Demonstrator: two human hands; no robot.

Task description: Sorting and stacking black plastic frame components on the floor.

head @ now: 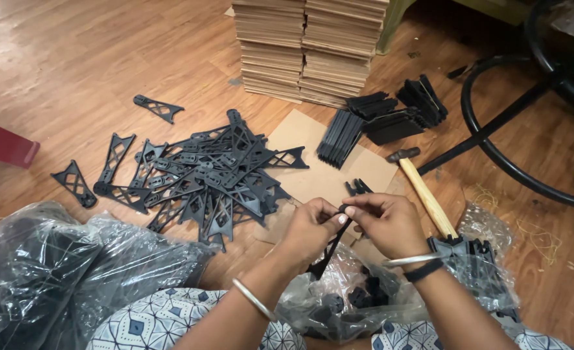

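Lap: patterned blue-and-white cloth at the bottom edge, nearest the camera, with both forearms rising from it.
Left hand: the left hand is curled, thumb and fingers pinching the upper end of a black lattice bracket; one silver bangle sits on the forearm.
Right hand: the right hand is curled too, fingertips pressed onto the same top end of the bracket, touching the left hand's fingers; one silver bangle and one dark band at the wrist.
Held piece: one bracket, slanting down from the fingertips toward the lap, above a clear plastic bag holding small black parts, too jumbled to count.
Beside the right wrist: one hammer with a wooden handle, its head pointing away, lying on the floor.
Under the hands: one flat cardboard sheet.
Left of the hands: a heap of black brackets, overlapping, too many to count; about four lie apart at its left.
Near left: a second, larger plastic bag.
Farther out: bundles of black strips, and two stacks of flat cardboard.
Floor: wooden floor.
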